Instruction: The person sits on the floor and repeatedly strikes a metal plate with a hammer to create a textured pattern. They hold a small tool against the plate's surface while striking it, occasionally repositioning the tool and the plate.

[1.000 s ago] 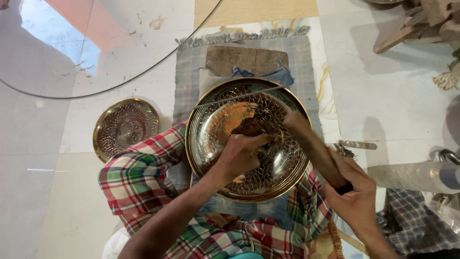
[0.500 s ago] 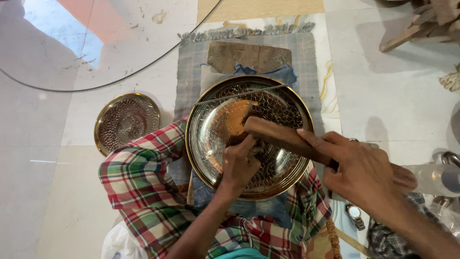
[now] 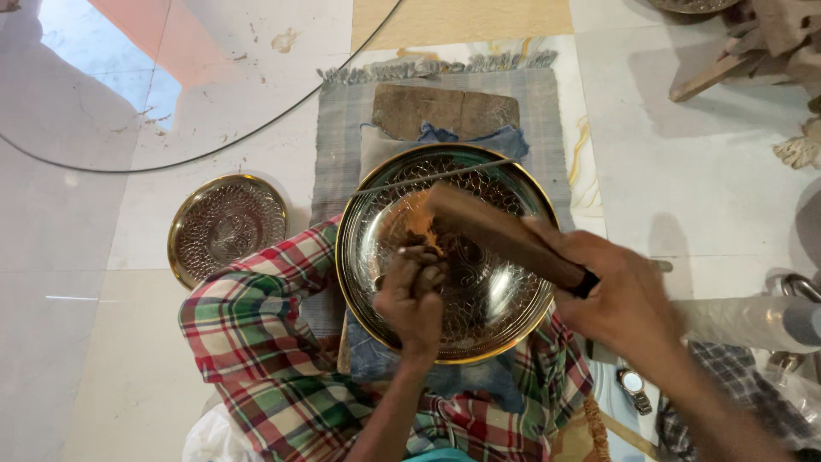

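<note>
A large engraved brass plate [image 3: 500,325] rests on my lap over blue cloth and a checked wrap. My left hand [image 3: 412,299] is closed around a small metal punch whose tip stands on the plate's middle. My right hand [image 3: 617,295] grips a brown wooden mallet [image 3: 500,233] by its lower end, the head raised over the left hand and the plate.
A smaller engraved brass plate [image 3: 224,224] lies on the tiled floor to the left. A wooden block [image 3: 445,109] sits on a grey woven mat [image 3: 342,128] beyond the big plate. A wristwatch [image 3: 633,387] and a pale cylinder [image 3: 753,321] lie at the right. Wooden pieces [image 3: 735,51] are at the top right.
My right hand has come up from low at the right and swung the mallet over the plate, its head now above the left hand. The left hand stays on the plate's middle.
</note>
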### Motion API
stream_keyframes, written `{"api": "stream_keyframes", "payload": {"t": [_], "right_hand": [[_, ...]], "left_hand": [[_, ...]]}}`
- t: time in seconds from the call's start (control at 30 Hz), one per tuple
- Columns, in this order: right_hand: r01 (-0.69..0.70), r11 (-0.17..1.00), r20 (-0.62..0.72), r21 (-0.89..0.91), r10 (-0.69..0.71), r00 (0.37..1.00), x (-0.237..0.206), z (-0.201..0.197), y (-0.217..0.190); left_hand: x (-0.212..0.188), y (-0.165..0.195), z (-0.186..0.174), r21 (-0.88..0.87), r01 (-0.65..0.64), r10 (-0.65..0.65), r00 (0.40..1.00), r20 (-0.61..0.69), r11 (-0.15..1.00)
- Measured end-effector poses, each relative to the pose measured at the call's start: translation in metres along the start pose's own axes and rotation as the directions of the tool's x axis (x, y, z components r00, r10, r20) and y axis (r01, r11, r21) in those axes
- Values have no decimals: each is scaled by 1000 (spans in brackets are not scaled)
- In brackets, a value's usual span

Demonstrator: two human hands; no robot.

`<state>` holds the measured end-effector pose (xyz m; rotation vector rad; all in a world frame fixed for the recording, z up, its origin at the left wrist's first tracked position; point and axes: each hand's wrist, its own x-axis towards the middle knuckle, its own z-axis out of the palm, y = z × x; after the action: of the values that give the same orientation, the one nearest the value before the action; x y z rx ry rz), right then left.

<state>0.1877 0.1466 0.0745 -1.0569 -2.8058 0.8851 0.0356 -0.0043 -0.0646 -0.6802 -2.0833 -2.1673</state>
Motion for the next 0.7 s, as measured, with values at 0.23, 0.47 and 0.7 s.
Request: {"api": "stream_keyframes", "payload": {"t": [0.23, 0.47, 0.7], "right_hand": [[-51, 590, -336, 806, 527, 781, -65, 178, 40], [-50, 671, -368, 740, 466, 805, -54, 185, 60], [116, 748, -455, 653, 265, 850, -14, 131, 86]], "left_hand": [[23, 18, -57, -270, 158, -120, 981, 150, 950], [22, 29, -73, -312, 324, -232, 926, 299, 893], [40, 18, -49, -216, 407, -276, 845, 458, 887]]}}
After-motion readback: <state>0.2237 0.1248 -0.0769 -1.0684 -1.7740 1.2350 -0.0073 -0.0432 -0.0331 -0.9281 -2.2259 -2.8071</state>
